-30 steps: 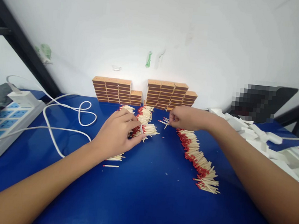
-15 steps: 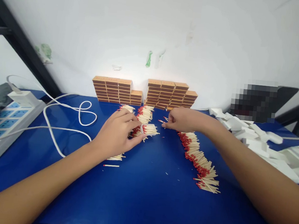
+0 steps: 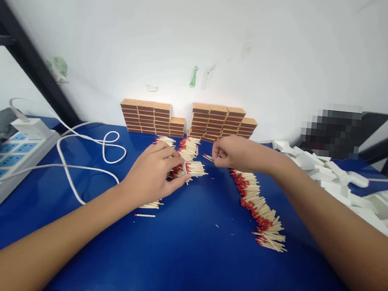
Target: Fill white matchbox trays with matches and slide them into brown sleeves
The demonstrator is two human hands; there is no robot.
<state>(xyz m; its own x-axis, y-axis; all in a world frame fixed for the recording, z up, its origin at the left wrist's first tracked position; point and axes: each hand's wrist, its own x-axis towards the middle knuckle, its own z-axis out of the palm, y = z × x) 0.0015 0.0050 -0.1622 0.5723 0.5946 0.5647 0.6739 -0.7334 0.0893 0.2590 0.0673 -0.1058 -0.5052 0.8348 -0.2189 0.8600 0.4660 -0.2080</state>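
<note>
My left hand (image 3: 157,169) is closed on the left end of a small white matchbox tray (image 3: 195,165), thumb at the near side and fingers at the far side. Red-headed matches (image 3: 196,169) lie in the tray, and more spread under and around my fingers. To the right, my right hand (image 3: 229,152) pinches a match or two (image 3: 208,157), red tips pointing left; the rest is hidden by the fingers. A long row of matches (image 3: 256,206) lies below my right hand. Behind the tray is another pile of matches (image 3: 188,148).
Stacked matchboxes (image 3: 145,117) and a second stack (image 3: 217,122) stand against the wall. White empty trays (image 3: 321,174) are heaped at right. A power strip (image 3: 10,160) and white cable (image 3: 71,170) lie at left. One loose match (image 3: 145,215) rests near my left wrist.
My right hand has shifted slightly, its fingers curling tighter around the matches, whose tips now sit a little further left. My left hand and the tray stay in place.
</note>
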